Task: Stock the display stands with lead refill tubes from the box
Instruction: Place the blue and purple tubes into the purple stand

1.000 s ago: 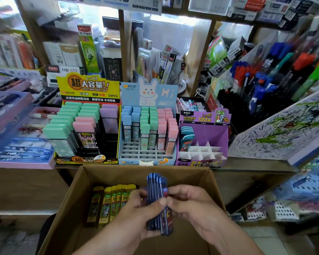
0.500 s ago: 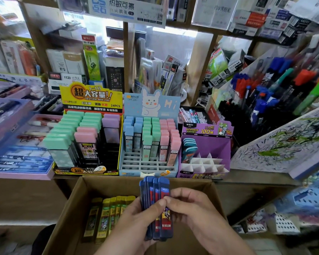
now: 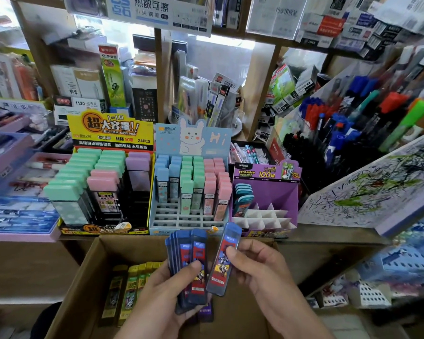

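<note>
Left hand low over the cardboard box, fingers wrapped behind a stack of dark blue lead refill tubes, thumb pressed across the front one. Stack upright, fanned slightly at the top.

Right hand just beside it, thumb and fingers pinching a single blue tube. That one leans right, cap end up, its lower end close against the stack; touching or not, cannot tell.

Inside the box, left side: a row of yellow tubes lying side by side on its floor.

Beyond the box's far rim, three stands in a line on the wooden ledge.
- Right: purple display stand, white divider cells open to view, a few teal-capped tubes in its rear left corner.
- Middle: pale blue rabbit stand, rear rows filled with blue, green and pink tubes.
- Left: yellow stand with wider mint, pink and lilac cases.

Far right, racks of pens.
</note>
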### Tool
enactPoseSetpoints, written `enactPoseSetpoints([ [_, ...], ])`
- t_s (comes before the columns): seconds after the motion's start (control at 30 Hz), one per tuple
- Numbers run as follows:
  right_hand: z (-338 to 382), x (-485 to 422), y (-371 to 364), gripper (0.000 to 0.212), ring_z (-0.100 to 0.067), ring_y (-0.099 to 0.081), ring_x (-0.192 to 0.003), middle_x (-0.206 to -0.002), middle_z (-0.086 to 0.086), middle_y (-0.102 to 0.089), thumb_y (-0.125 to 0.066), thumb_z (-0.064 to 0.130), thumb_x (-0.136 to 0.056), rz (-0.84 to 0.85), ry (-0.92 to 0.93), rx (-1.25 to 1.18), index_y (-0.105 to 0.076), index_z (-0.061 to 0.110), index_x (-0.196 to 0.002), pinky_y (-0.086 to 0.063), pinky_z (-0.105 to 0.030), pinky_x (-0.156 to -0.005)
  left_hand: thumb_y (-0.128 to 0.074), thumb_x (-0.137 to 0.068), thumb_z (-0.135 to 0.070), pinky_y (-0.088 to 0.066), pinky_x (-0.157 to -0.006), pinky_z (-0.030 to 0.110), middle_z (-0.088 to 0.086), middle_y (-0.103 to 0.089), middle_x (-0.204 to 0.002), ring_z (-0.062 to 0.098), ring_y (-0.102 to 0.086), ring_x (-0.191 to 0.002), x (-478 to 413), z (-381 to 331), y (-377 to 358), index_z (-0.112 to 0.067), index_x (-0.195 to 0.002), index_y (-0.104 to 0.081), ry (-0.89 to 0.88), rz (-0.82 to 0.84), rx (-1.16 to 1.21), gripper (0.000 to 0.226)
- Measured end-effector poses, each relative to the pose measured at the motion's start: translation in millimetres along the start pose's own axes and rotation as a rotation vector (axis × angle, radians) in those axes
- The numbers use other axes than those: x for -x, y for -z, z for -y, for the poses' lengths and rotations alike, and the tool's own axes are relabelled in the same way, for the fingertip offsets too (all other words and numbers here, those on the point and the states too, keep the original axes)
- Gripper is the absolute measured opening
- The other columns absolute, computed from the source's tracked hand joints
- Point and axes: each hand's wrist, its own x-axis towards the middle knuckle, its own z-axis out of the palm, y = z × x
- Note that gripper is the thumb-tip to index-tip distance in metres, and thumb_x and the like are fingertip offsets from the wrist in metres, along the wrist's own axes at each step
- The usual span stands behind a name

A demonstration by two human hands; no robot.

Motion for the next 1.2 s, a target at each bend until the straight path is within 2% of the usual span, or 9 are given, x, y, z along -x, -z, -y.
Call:
enactPoseSetpoints([
  [0.07, 2.4, 1.0, 4.1, 0.027, -0.018, -0.058, -0.068, -0.086, -0.017, -0.073, -0.084, 0.03, -0.07, -0.017, 0.034, -0.015, -0.079, 0.011, -0.088, -0.044, -0.024, -0.056, -0.084, -0.062, -0.019, -0.06, -0.061, 0.039, 0.019, -0.078, -0.097, 0.034, -0.077, -0.075, 1.4, 0.1, 1.2, -0.015, -0.105, -0.074, -0.011, -0.011, 0.038, 0.044],
  [0.2, 11.0, 3.0, 11.6, 0.017, -0.015, -0.059, -0.063, -0.08, -0.015, -0.072, -0.079, 0.03, -0.075, -0.047, 0.136, -0.003, -0.079, 0.014, -0.083, -0.047, -0.022, -0.053, -0.082, -0.068, -0.022, -0.059, -0.057, 0.035, 0.026, -0.075, -0.099, 0.032, -0.074, -0.071, 5.1, 0.0, 0.5, -0.005, -0.11, -0.071, -0.015, 0.037, 0.09, 0.047],
  [0.33, 24.6, 2.0, 21.3, 0.019, -0.014, -0.06, -0.062, -0.08, -0.021, -0.072, -0.077, 0.029, -0.076, -0.142, 0.259, 0.089, -0.076, 0.011, -0.081, -0.052, -0.021, -0.054, -0.081, -0.065, -0.027, -0.059, -0.054, 0.032, 0.027, -0.075, -0.1, 0.03, -0.072, -0.068, 7.5, -0.3, 0.3, -0.003, -0.112, -0.069, -0.025, 0.072, 0.103, 0.054],
  [0.5, 45.5, -10.6, 43.2, 0.005, -0.013, -0.067, -0.064, -0.082, -0.014, -0.077, -0.074, 0.005, -0.089, -0.262, 0.446, 0.189, -0.075, 0.004, -0.094, -0.055, -0.019, -0.055, -0.076, -0.073, -0.025, -0.059, -0.053, 0.032, 0.028, -0.074, -0.102, 0.03, -0.071, -0.068, 9.8, -0.3, 0.6, -0.003, -0.114, -0.068, -0.056, 0.099, 0.115, 0.048],
  [0.7, 69.7, -32.0, 59.2, 0.015, -0.019, -0.076, -0.072, -0.083, -0.005, -0.079, -0.072, 0.006, -0.093, -0.316, 0.612, 0.381, -0.076, 0.021, -0.095, -0.062, -0.026, -0.063, -0.072, -0.077, -0.019, -0.061, -0.054, 0.033, 0.03, -0.074, -0.101, 0.033, -0.071, -0.067, 12.0, -4.2, -0.5, -0.002, -0.114, -0.066, -0.053, 0.104, 0.15, 0.041],
  [0.87, 70.6, -54.3, 62.2, 0.018, -0.023, -0.076, -0.071, -0.079, -0.001, -0.078, -0.074, 0.007, -0.093, -0.328, 0.615, 0.5, -0.075, 0.024, -0.092, -0.064, -0.032, -0.066, -0.072, -0.08, -0.017, -0.061, -0.056, 0.035, 0.03, -0.074, -0.102, 0.034, -0.071, -0.068, 12.6, -6.4, -0.6, -0.005, -0.114, -0.067, -0.033, 0.091, 0.16, 0.036],
  [1.0, 64.4, -68.6, 60.7, 0.023, -0.009, -0.073, -0.068, -0.077, 0.006, -0.077, -0.074, 0.004, -0.092, -0.288, 0.612, 0.552, -0.075, 0.026, -0.088, -0.057, -0.019, -0.061, -0.071, -0.084, -0.016, -0.06, -0.057, 0.035, 0.03, -0.073, -0.102, 0.034, -0.071, -0.069, 11.9, -5.6, -0.2, -0.004, -0.113, -0.068, -0.018, 0.077, 0.155, 0.031],
  [1.13, 58.8, -79.5, 61.3, 0.027, -0.002, -0.071, -0.072, -0.078, 0.019, -0.076, -0.077, 0.009, -0.09, -0.293, 0.594, 0.714, -0.072, 0.033, -0.08, -0.056, -0.018, -0.064, -0.069, -0.087, -0.013, -0.06, -0.057, 0.035, 0.03, -0.073, -0.102, 0.034, -0.071, -0.069, 12.8, -6.0, -0.7, -0.005, -0.111, -0.068, -0.005, 0.08, 0.159, 0.025],
  [1.2, 56.4, -83.6, 61.7, 0.022, -0.002, -0.069, -0.072, -0.075, 0.016, -0.075, -0.077, 0.01, -0.091, -0.295, 0.569, 0.784, -0.073, 0.028, -0.078, -0.053, -0.015, -0.063, -0.068, -0.088, -0.012, -0.06, -0.056, 0.035, 0.031, -0.073, -0.101, 0.034, -0.071, -0.067, 13.4, -6.1, -1.2, -0.003, -0.11, -0.068, -0.004, 0.079, 0.159, 0.024],
])
